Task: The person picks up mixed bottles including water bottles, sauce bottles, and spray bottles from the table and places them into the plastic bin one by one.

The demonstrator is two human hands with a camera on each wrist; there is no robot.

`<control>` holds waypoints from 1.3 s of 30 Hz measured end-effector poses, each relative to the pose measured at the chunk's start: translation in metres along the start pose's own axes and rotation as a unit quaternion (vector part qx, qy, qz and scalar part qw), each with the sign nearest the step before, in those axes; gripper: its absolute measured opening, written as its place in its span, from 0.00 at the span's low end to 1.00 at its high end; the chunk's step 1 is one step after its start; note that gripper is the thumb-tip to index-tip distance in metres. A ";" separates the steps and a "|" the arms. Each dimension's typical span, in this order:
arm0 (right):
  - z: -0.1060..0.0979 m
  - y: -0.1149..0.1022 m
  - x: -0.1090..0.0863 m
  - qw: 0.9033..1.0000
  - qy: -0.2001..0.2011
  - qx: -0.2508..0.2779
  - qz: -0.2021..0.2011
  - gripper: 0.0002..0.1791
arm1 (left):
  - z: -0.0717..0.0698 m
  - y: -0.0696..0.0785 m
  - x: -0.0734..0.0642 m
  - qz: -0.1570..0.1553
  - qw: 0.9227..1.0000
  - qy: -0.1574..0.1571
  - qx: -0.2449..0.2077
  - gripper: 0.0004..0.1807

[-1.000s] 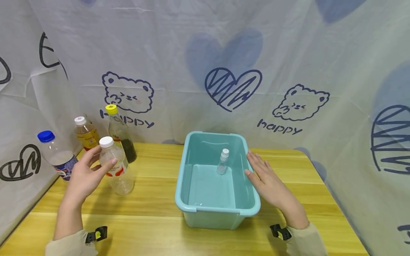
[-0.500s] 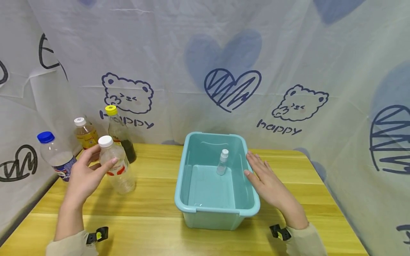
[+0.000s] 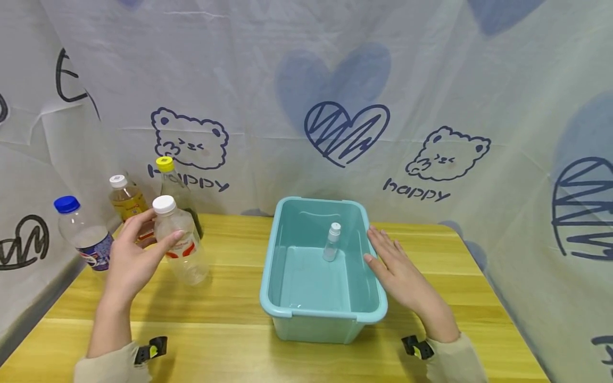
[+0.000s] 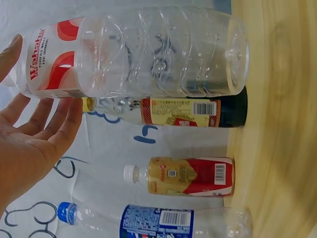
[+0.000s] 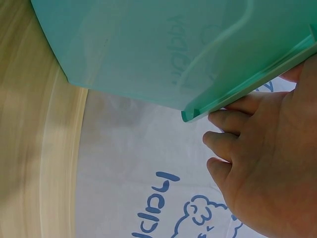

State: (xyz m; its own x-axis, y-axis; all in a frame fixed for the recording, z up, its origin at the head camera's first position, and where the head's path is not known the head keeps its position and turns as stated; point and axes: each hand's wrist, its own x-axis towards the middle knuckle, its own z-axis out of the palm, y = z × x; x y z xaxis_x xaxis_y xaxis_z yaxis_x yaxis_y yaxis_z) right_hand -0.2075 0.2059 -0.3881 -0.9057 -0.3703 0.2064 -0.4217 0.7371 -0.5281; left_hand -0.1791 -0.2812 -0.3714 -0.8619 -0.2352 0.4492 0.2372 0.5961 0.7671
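Observation:
My left hand [image 3: 136, 260] grips a clear plastic water bottle [image 3: 182, 250] round its upper part, thumb on one side and fingers on the other. The bottle has a white cap and a red-and-white label [image 4: 57, 59], and its base is close over the wooden table. At the centre is a teal plastic bin [image 3: 323, 315], with a small clear bottle with a white cap [image 3: 331, 242] upright inside. My right hand [image 3: 404, 274] rests with straight fingers on the bin's right rim; the right wrist view shows the fingers [image 5: 225, 124] along that rim's outer side.
Left of the held bottle stand a blue-capped bottle [image 3: 96, 247] and a white-capped bottle with a yellow-red label [image 3: 128, 199]. A yellow-capped bottle of dark liquid [image 4: 233, 110] stands behind it. A printed cloth [image 3: 268, 106] hangs at the table's back edge.
My left hand and the water bottle have moved slightly right and up in the head view, and the bottle now overlaps more of the yellow-capped one. The right hand stays on the rim.

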 end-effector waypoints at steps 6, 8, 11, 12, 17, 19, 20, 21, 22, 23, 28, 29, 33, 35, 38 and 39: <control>0.001 0.001 -0.001 1.000 -0.002 0.001 0.000 0.36 | 0.008 0.008 0.000 0.015 1.000 0.001 -0.010 0.35; 0.001 0.001 -0.001 1.000 -0.002 0.000 0.000 0.36 | 0.011 0.012 0.002 0.017 1.000 0.001 -0.016 0.35; 0.000 0.001 0.000 1.000 0.002 0.000 -0.001 0.36 | 0.015 0.018 0.006 0.018 1.000 0.000 -0.026 0.35; 0.000 0.001 0.000 1.000 0.003 0.000 -0.002 0.36 | 0.016 0.020 0.007 0.018 0.999 0.000 -0.027 0.35; 0.000 0.001 0.000 1.000 0.001 0.000 -0.002 0.36 | 0.022 0.031 0.012 0.026 0.999 0.002 -0.026 0.35; 0.001 0.000 0.000 1.000 0.000 0.000 -0.001 0.36 | 0.025 0.035 0.014 0.031 0.999 0.004 -0.029 0.35; 0.001 0.000 0.000 1.000 -0.001 0.000 0.001 0.36 | 0.026 0.037 0.016 0.033 0.999 0.004 -0.031 0.35; 0.001 0.000 0.000 1.000 -0.001 0.000 0.002 0.36 | 0.027 0.039 0.017 0.034 0.999 0.005 -0.032 0.35; 0.001 0.000 -0.001 1.000 -0.001 0.001 0.003 0.36 | 0.029 0.041 0.018 0.035 0.999 0.006 -0.034 0.35; 0.001 0.000 -0.001 1.000 -0.001 0.002 0.004 0.36 | 0.030 0.043 0.020 0.036 0.999 0.006 -0.035 0.35; 0.002 0.000 0.000 1.000 0.000 0.002 0.004 0.36 | 0.034 0.054 0.026 0.047 0.998 0.008 -0.044 0.35; 0.002 0.001 0.000 1.000 0.001 0.002 0.004 0.36 | 0.035 0.057 0.027 0.051 0.997 0.009 -0.049 0.35; 0.001 0.001 -0.001 1.000 0.002 0.001 0.005 0.36 | 0.038 0.069 0.031 0.067 0.996 0.014 -0.063 0.34; 0.001 0.001 -0.001 1.000 0.002 -0.001 0.005 0.36 | 0.039 0.075 0.034 0.077 0.995 0.016 -0.068 0.34; 0.001 0.001 -0.001 1.000 0.002 0.000 0.006 0.36 | 0.041 0.085 0.039 0.094 0.993 0.017 -0.074 0.34; 0.001 0.001 0.000 1.000 0.003 0.000 0.006 0.36 | 0.042 0.089 0.041 0.099 0.992 0.017 -0.077 0.34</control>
State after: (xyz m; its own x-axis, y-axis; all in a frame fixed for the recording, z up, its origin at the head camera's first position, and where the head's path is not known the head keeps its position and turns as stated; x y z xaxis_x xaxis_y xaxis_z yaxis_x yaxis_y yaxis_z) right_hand -0.2073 0.2060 -0.3891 -0.9105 -0.3592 0.2048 -0.4117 0.7406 -0.5311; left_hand -0.2121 -0.2057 -0.3041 -0.7758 -0.1526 0.6122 0.4691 0.5093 0.7215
